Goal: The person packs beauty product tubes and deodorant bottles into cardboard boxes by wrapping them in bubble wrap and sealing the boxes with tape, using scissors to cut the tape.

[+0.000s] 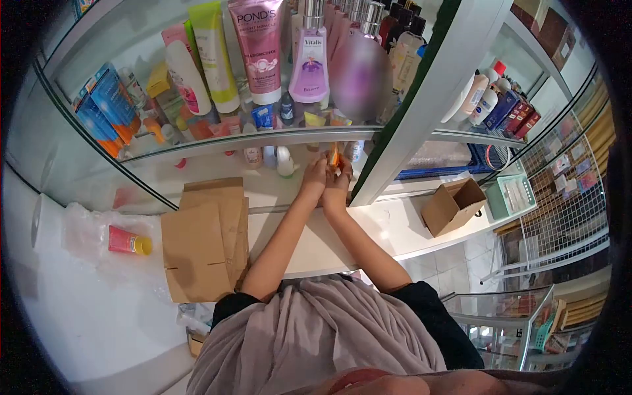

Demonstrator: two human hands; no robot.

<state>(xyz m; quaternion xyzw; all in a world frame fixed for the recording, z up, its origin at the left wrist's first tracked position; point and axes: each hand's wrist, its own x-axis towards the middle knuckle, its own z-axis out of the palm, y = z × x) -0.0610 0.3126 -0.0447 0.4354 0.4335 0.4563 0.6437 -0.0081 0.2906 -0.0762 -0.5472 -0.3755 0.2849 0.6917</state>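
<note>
My left hand (315, 176) and my right hand (338, 182) are close together inside the lower shelf of a display cabinet. Between their closed fingers is a small orange item (334, 157), partly hidden, whose kind I cannot make out. Just right of it stands a small white and blue bottle (356, 151). To the left, a white bottle (285, 162) and a small pale bottle (253, 157) stand on the same shelf. The glass shelf above the hands bears a pink Pond's facial foam tube (257, 49) and a purple Vitalis bottle (309, 59).
Flattened cardboard (197, 247) lies at the left beside bubble wrap holding a pink tube with a yellow cap (130, 241). On the right of the white counter (388, 227) are an open cardboard box (453, 207) and a green basket (504, 212). A metal cabinet post (438, 85) rises close right of my hands.
</note>
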